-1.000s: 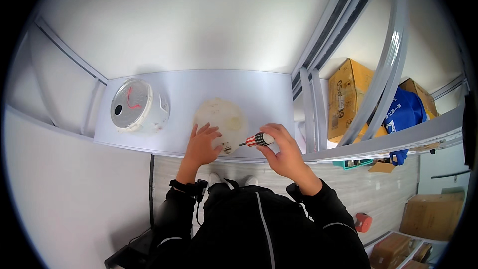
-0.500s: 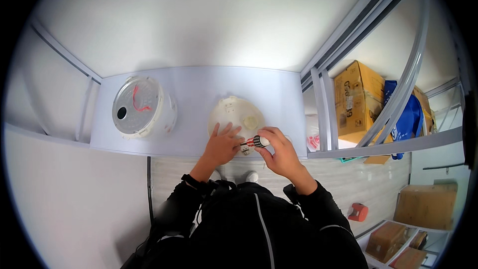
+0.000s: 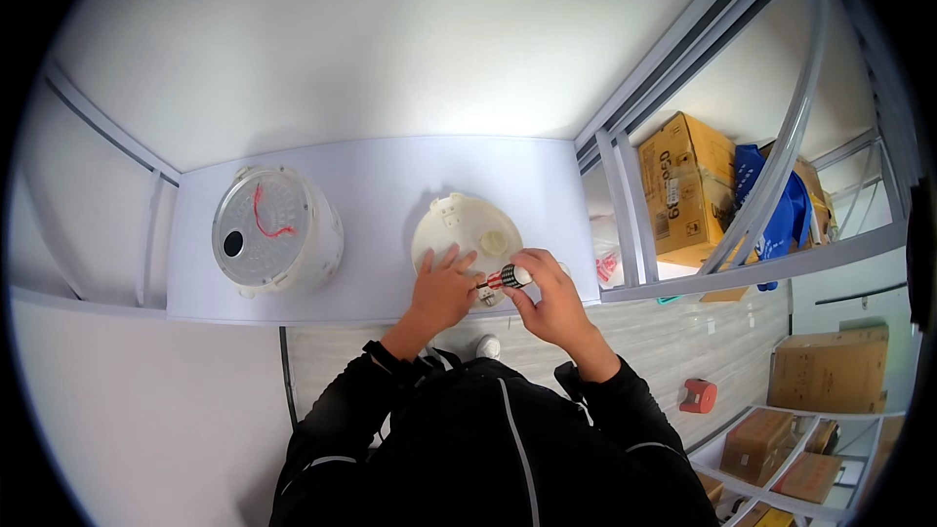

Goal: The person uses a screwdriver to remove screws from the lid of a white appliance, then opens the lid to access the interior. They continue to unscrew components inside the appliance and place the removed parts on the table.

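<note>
Screwdriver [image 3: 508, 277] sits clamped in the right hand [image 3: 556, 306], left hand [image 3: 443, 295] spread over a cream cover [image 3: 470, 218].

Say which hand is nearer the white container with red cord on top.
Left. The left hand is at the round cream part, right of the container; the right hand is farther right, holding the screwdriver.
</note>
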Demonstrator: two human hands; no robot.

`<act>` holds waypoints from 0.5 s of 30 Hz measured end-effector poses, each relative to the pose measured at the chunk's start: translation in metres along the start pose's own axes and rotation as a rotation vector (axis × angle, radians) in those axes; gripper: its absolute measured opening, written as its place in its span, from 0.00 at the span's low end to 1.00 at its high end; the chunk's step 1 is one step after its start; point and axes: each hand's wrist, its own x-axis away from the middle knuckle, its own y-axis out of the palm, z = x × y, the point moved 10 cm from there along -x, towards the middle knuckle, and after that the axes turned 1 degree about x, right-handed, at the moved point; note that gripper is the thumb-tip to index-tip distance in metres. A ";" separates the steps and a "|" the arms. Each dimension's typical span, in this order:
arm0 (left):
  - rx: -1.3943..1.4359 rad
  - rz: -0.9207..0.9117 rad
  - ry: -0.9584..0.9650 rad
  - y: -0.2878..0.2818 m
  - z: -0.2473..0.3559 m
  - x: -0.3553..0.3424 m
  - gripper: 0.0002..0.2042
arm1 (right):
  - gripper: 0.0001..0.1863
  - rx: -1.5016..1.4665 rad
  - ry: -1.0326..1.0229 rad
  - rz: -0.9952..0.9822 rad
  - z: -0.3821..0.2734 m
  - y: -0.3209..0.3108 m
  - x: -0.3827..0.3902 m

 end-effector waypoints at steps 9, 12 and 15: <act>-0.035 -0.054 -0.030 0.001 0.001 -0.001 0.17 | 0.29 0.000 -0.018 0.003 -0.004 -0.001 -0.003; -0.053 -0.054 -0.031 0.001 0.003 -0.002 0.17 | 0.29 -0.003 -0.025 0.008 -0.003 -0.001 -0.002; -0.068 -0.047 -0.031 0.001 0.005 -0.002 0.16 | 0.27 -0.002 -0.036 0.007 -0.005 -0.002 -0.003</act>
